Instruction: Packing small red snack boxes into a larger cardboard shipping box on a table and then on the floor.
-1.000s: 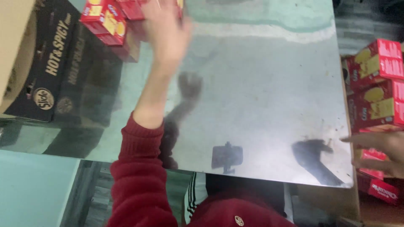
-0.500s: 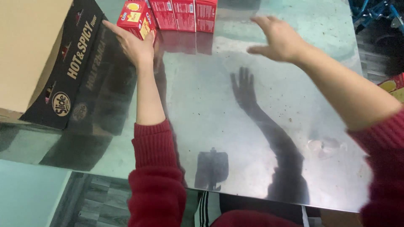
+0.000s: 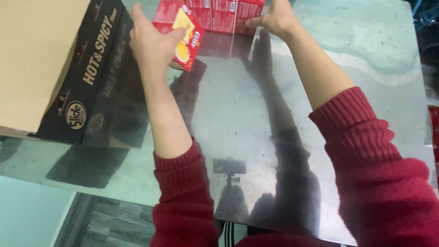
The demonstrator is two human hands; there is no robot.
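Head view: a red and yellow box [image 3: 183,34] is gripped by the left hand [image 3: 153,43] at about eleven o'clock on the shiny desk [image 3: 256,137]. The fingers are clamped on its near face and the thumb lies across its yellow front. The box is lifted and tilted, one corner dipping toward the desk. Its long axis runs from eleven o'clock down to five o'clock, and the printed yellow face is turned toward three o'clock and slightly upward.

At twelve o'clock a row of red boxes [image 3: 224,13] stands upright along the far edge of the desk, side by side and touching. The right hand [image 3: 274,18] rests against the right end of that row, fingers spread and pressed on the end box rather than closed around it.

As a judgement, the row is partly built and the tilted box is not yet joined to it. A large black and tan carton [image 3: 59,68] lies at nine o'clock, just beside the left forearm.
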